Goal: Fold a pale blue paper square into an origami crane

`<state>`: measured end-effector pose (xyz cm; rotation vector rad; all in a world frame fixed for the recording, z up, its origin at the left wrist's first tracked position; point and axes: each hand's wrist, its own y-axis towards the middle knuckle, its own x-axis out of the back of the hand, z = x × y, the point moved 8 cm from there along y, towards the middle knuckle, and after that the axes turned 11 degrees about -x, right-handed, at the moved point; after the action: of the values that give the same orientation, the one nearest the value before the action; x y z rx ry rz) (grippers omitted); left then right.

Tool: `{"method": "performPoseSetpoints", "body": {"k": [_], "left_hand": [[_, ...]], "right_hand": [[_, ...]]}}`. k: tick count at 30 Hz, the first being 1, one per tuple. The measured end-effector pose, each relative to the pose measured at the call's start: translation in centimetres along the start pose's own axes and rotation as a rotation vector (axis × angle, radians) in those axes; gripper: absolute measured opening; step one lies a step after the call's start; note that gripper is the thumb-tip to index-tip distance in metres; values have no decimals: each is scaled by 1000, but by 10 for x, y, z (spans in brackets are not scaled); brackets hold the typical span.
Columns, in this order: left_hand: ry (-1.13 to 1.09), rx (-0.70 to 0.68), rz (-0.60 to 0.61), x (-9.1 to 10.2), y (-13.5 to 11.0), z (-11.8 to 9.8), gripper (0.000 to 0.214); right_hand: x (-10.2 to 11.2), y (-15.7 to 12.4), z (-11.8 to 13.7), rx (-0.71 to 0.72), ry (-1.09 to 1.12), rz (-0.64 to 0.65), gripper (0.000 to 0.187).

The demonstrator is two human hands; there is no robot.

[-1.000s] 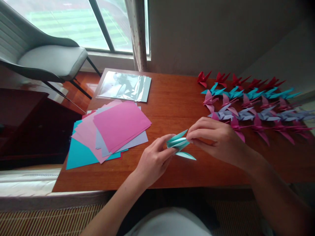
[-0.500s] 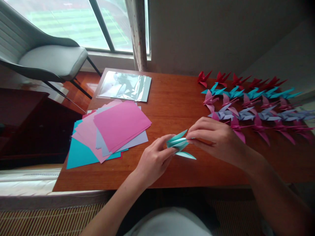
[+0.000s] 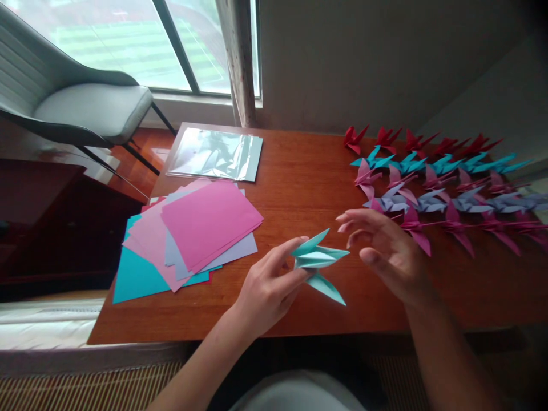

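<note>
A half-folded teal paper crane [image 3: 319, 261] is pinched at its left end by my left hand [image 3: 269, 288], just above the wooden table [image 3: 299, 177]. My right hand [image 3: 385, 248] hovers a little to the right of the crane, fingers spread and curled, holding nothing. A loose pile of square paper sheets [image 3: 192, 231], pink on top with lilac and teal beneath, lies to the left of my hands.
Rows of finished paper cranes [image 3: 436, 182] in red, teal, pink, lilac and magenta cover the table's right side. A clear plastic sleeve [image 3: 216, 153] lies at the back left. A grey chair [image 3: 81, 108] stands by the window beyond the table.
My right hand has let go of the teal crane and drawn back to the right with its fingers opening. The crane stays in my left hand, its points now more spread.
</note>
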<state>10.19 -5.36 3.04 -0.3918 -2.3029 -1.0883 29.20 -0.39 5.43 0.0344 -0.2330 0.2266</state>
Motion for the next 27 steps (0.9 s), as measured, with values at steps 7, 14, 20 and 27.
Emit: {"method": "performPoseSetpoints", "body": {"k": [7, 14, 20, 27], "left_hand": [[-31, -110, -147, 20, 2, -15, 14], [-91, -32, -207, 32, 3, -17, 24], [-99, -19, -177, 25, 1, -13, 25], [-97, -10, -113, 14, 0, -5, 39]], "right_hand": [[-24, -9, -15, 59, 168, 139, 43], [-47, -2, -6, 127, 192, 142, 43], [-45, -1, -3, 162, 149, 61, 32], [-41, -2, -18, 104, 110, -45, 16]]}}
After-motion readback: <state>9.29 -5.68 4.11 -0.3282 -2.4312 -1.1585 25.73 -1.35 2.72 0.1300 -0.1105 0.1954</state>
